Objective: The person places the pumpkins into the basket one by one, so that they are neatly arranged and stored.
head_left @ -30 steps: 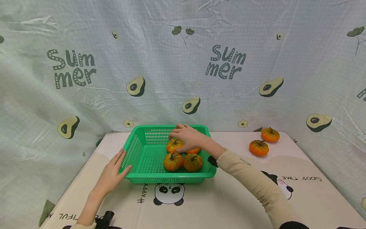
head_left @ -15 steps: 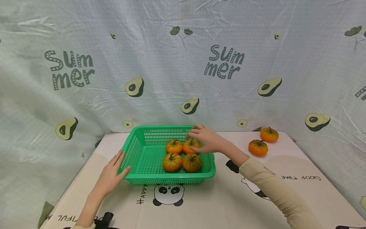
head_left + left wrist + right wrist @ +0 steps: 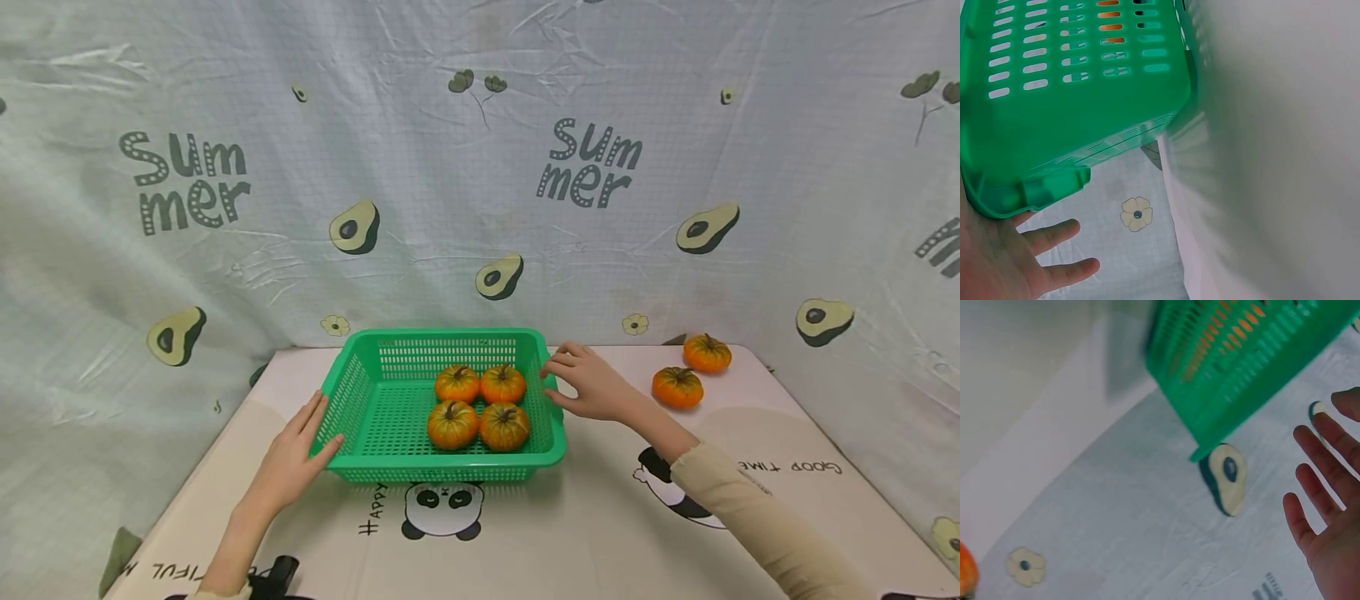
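Note:
A green slotted basket (image 3: pixel 450 460) holds several small orange pumpkins in its right half, among them a front-left one (image 3: pixel 452 425) and a back-right one (image 3: pixel 502 384). My left hand (image 3: pixel 288 462) rests on the basket's left rim, fingers extended; the left wrist view shows that hand (image 3: pixel 1010 259) against the rim of the basket (image 3: pixel 1085 119). At the right rim, my right hand (image 3: pixel 588 383) hovers with relaxed, slightly bent fingers and nothing in them. In the right wrist view the right hand (image 3: pixel 1338 512) has its fingers spread beside the basket (image 3: pixel 1235 381).
Two more pumpkins lie at the table's back right, one nearer (image 3: pixel 677 387) and one behind it (image 3: pixel 707 353). A printed cloth (image 3: pixel 420 167) hangs behind the pale table (image 3: pixel 525 542), which bears panda drawings and lettering.
My right hand has moved right, from above the pumpkins in the basket to its right rim, uncovering the back-right pumpkin. The left hand has stayed on the left rim.

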Available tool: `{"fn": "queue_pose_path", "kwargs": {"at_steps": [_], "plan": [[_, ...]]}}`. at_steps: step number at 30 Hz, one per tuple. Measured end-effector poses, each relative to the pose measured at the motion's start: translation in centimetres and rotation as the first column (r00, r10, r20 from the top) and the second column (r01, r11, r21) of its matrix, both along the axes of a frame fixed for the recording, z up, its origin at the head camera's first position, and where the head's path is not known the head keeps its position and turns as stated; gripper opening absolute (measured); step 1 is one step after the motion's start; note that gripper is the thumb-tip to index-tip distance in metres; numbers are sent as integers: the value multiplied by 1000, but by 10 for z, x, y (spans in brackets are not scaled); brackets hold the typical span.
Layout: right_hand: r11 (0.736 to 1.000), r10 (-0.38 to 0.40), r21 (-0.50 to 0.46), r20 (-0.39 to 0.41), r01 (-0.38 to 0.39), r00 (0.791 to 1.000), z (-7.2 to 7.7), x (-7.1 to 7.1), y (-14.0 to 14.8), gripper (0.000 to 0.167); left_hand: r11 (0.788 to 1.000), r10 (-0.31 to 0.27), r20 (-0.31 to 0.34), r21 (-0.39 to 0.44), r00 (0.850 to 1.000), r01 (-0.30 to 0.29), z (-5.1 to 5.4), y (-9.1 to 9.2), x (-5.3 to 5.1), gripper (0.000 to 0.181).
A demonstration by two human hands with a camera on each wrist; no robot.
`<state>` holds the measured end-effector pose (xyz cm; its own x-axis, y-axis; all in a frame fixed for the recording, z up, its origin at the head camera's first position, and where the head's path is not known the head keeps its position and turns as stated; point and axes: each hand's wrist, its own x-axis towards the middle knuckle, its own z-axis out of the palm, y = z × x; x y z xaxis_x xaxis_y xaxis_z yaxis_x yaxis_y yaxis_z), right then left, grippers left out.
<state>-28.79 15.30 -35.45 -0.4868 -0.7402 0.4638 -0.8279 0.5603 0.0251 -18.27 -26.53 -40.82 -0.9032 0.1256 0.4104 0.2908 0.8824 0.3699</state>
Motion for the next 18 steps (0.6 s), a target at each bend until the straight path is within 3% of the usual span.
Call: {"fn": "queue_pose_path", "kwargs": {"at_steps": [18], "plan": [[978,-201,-65,-27,199,979,-45,-7,62,19,1000,3,13,6,1000,-3,3,2,2,65]]}}
